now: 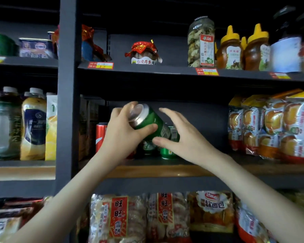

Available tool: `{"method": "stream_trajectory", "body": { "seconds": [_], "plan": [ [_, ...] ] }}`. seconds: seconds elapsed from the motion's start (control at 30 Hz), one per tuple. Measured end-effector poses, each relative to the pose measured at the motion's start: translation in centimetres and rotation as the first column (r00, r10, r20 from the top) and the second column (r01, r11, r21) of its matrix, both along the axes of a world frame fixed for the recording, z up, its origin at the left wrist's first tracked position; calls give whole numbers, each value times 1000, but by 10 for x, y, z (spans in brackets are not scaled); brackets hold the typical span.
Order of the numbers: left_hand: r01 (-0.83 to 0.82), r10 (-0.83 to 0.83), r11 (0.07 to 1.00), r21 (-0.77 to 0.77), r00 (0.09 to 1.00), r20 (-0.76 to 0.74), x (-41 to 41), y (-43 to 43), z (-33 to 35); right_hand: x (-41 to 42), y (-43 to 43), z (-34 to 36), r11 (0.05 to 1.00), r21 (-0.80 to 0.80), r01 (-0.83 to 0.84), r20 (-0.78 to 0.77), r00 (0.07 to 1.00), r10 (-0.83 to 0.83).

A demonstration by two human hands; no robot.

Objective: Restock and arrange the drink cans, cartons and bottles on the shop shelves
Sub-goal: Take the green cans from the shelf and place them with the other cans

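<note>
The person reaches both arms up to the middle shelf (165,171). The left hand (123,134) grips a green can (151,123), fingers curled over its silver top and thumb pressed on its side, so the can hangs tilted in the air with its top leaning left. The right hand (182,135) is beside the can's lower end, fingers straight and spread, thumb at the can; I cannot tell if it touches. Under the held can, more green cans (167,152) stand on the shelf, with a red can (100,135) just left of them. Snack bags (270,127) fill the shelf's right end.
</note>
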State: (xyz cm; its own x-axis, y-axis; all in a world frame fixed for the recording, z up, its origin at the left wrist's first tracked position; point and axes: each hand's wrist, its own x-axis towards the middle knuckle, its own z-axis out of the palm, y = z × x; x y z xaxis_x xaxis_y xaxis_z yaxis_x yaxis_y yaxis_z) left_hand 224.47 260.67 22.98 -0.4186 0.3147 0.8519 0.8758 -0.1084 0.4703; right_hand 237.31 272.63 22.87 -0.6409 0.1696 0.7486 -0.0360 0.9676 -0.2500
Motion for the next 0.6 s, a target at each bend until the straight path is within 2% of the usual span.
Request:
{"method": "stream_trajectory", "body": {
  "seconds": [0.07,0.13,0.2,0.27,0.37,0.43,0.47,0.53,0.6],
  "plan": [
    [146,-154,987,73,981,116,13,-21,-8,8,-18,-14,995,-85,-52,-46,998,48],
    [318,-349,934,162,909,229,31,-46,-23,18,-33,-31,963,-239,-129,-120,987,103],
    [439,-497,866,238,803,328,48,-67,-42,30,-50,-52,833,-464,-302,-210,951,227],
    [501,-565,825,263,711,418,64,-85,-67,41,-65,-83,625,-594,-507,-333,862,382],
    [533,-547,820,210,622,560,80,-109,-119,58,-93,-139,399,-667,-629,-491,774,400],
    [537,-487,832,136,592,641,87,-129,-157,73,-112,-177,307,-704,-640,-541,764,351],
    [545,-450,835,71,605,657,93,-139,-178,82,-122,-196,273,-727,-630,-547,772,324],
    [546,-363,834,-79,651,667,104,-160,-218,100,-142,-230,237,-761,-604,-538,792,290],
    [540,-275,812,-223,690,670,116,-181,-251,118,-162,-256,289,-777,-560,-482,823,300]
  ]
}}
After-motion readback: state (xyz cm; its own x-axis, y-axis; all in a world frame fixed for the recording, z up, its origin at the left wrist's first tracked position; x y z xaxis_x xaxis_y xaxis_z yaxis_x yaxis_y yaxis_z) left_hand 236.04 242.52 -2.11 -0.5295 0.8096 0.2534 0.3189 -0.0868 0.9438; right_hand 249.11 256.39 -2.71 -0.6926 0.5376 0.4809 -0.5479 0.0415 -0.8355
